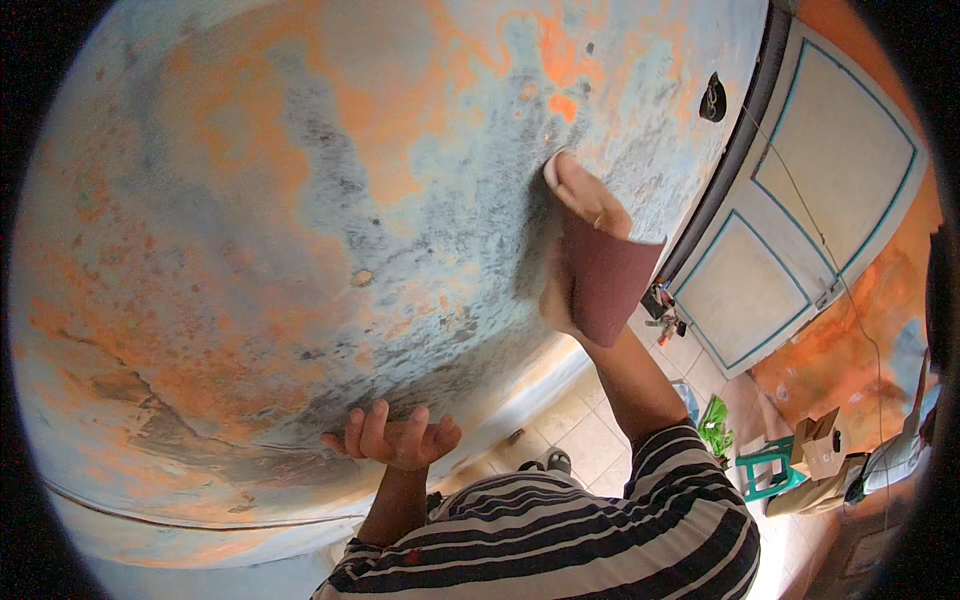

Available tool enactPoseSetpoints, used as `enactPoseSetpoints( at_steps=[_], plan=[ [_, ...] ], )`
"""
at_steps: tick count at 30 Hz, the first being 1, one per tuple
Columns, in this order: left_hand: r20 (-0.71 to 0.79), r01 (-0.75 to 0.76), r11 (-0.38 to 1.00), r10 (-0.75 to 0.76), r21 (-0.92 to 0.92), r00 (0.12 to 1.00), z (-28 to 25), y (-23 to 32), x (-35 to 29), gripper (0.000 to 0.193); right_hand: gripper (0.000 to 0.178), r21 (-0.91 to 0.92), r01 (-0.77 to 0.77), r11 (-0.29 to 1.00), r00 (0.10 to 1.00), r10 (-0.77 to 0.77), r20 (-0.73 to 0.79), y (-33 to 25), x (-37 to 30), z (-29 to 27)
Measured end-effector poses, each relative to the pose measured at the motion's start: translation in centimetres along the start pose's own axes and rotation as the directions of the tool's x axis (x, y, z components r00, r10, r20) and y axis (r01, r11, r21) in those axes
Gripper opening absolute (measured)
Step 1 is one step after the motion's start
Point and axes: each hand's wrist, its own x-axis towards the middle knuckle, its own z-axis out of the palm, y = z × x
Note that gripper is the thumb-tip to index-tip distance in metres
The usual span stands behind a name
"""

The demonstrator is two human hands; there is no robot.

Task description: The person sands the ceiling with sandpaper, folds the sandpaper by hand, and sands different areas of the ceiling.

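Observation:
My right hand [583, 215] is raised against a worn wall [300, 200] with flaking orange and pale blue paint. It presses a folded sheet of dark red sandpaper [608, 280] to the wall, fingers on top and the sheet hanging below the palm. Lower down, my left hand [395, 437] rests flat against the wall, fingers spread and pointing up, holding nothing. Both forearms come up from my striped shirt at the bottom.
A white panelled door [800, 220] with teal trim stands to the right of the wall. A tiled floor [590, 440] lies below, with a green stool [765, 470], a cardboard box [822, 445], a green cloth [714, 425] and small items by the door.

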Motion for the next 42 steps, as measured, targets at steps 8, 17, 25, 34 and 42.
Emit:
enactPoseSetpoints(
  at_steps=[8, 17, 25, 34, 42],
  plan=[
    [0.041, -0.007, 1.0, 0.007, -0.002, 0.999, -0.3, -0.1, 0.0, 0.026, 0.067, 0.181, -0.079, 0.98, 0.997, 0.076, 0.024, -0.8, -0.4, 0.8],
    [0.035, -0.007, 1.0, 0.007, -0.019, 0.999, -0.4, -0.1, 0.0, 0.027, 0.058, -0.071, -0.038, 0.997, 0.999, 0.039, 0.017, -0.7, -0.1, -0.6],
    [0.018, -0.009, 1.0, 0.009, -0.025, 1.0, 0.0, -0.1, -0.3, 0.027, 0.052, -0.175, -0.068, 0.982, 0.997, 0.072, 0.017, -1.7, 0.0, -1.2],
    [0.041, -0.072, 0.997, 0.072, -0.016, 0.997, -0.2, -0.4, 0.1, 0.029, 0.057, -0.189, -0.109, 0.976, 0.993, 0.114, 0.014, -2.0, 0.3, -1.4],
    [0.032, 0.002, 0.999, -0.001, -0.035, 0.999, -0.3, -0.2, -0.2, 0.026, 0.06, -0.16, -0.071, 0.985, 0.997, 0.067, -0.032, -0.8, 0.1, -0.5]
  ],
)
